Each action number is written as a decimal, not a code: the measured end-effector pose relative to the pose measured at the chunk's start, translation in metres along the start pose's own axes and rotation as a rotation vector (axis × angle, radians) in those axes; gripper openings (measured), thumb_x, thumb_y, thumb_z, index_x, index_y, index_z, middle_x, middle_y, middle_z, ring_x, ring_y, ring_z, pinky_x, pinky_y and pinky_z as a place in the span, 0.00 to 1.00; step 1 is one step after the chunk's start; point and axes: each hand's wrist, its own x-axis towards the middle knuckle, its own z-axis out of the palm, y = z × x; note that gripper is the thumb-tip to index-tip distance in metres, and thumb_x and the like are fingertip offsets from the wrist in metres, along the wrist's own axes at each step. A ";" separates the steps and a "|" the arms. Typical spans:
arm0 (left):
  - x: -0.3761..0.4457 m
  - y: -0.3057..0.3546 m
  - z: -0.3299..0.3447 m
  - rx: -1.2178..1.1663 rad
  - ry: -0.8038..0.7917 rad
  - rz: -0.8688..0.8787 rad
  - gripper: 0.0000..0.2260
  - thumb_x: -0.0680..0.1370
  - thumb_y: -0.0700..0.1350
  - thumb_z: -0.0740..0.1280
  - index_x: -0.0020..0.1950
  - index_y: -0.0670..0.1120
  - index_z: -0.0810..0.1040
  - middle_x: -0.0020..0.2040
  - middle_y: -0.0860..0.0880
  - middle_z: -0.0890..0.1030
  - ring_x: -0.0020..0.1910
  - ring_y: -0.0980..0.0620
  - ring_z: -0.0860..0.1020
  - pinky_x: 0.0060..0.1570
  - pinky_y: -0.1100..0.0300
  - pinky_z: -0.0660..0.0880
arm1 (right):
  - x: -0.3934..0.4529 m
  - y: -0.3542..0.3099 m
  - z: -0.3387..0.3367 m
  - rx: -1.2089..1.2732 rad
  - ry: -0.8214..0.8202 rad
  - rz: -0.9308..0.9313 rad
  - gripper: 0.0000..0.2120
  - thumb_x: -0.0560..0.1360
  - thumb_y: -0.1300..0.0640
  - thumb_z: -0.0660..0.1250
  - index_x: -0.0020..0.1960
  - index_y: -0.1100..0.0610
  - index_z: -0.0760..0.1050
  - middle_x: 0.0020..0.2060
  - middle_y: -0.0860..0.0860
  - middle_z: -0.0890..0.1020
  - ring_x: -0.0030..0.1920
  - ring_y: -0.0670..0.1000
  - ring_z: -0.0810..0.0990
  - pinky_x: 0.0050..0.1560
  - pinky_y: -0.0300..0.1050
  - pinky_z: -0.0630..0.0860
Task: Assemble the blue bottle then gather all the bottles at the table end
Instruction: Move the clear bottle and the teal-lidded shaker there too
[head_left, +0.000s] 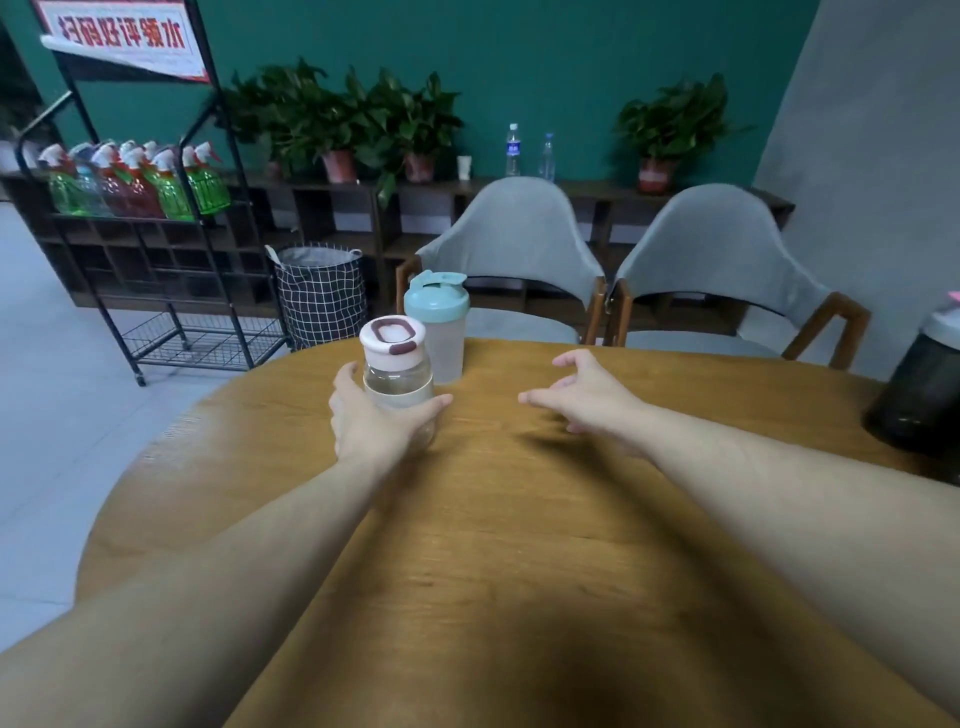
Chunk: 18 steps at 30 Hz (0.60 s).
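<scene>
Overhead, teal wall, two grey chairs (519, 249) behind round wooden table (519, 545). Blue-lidded bottle (439, 327) upright, lid on, at far table edge. Left hand (374, 421) wraps pink-lidded bottle (397, 364) just beside it. Right hand (582, 389) hovers empty, fingers spread.

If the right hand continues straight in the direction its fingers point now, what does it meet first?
The right hand points left and slightly away, toward the blue-lidded bottle. Bare table lies between, so that bottle probably comes first, though depth is unclear.
</scene>
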 end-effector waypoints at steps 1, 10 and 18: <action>0.008 -0.002 0.002 -0.021 -0.014 0.024 0.56 0.61 0.56 0.85 0.81 0.49 0.56 0.77 0.45 0.66 0.75 0.44 0.68 0.73 0.42 0.67 | 0.012 -0.005 0.006 0.011 -0.004 -0.001 0.39 0.68 0.43 0.78 0.72 0.50 0.63 0.54 0.51 0.78 0.55 0.52 0.79 0.61 0.55 0.78; 0.054 -0.015 0.007 -0.056 -0.016 0.144 0.35 0.65 0.51 0.83 0.67 0.50 0.70 0.60 0.54 0.80 0.57 0.56 0.80 0.58 0.55 0.78 | 0.104 -0.041 0.063 0.056 -0.004 -0.038 0.53 0.64 0.42 0.81 0.79 0.49 0.54 0.74 0.54 0.69 0.68 0.56 0.73 0.68 0.56 0.72; 0.078 -0.019 0.006 -0.115 0.015 0.145 0.36 0.64 0.48 0.84 0.68 0.46 0.72 0.59 0.51 0.82 0.57 0.54 0.82 0.61 0.49 0.79 | 0.149 -0.055 0.098 0.212 0.009 -0.092 0.55 0.64 0.44 0.82 0.80 0.51 0.52 0.75 0.53 0.68 0.72 0.55 0.69 0.61 0.48 0.69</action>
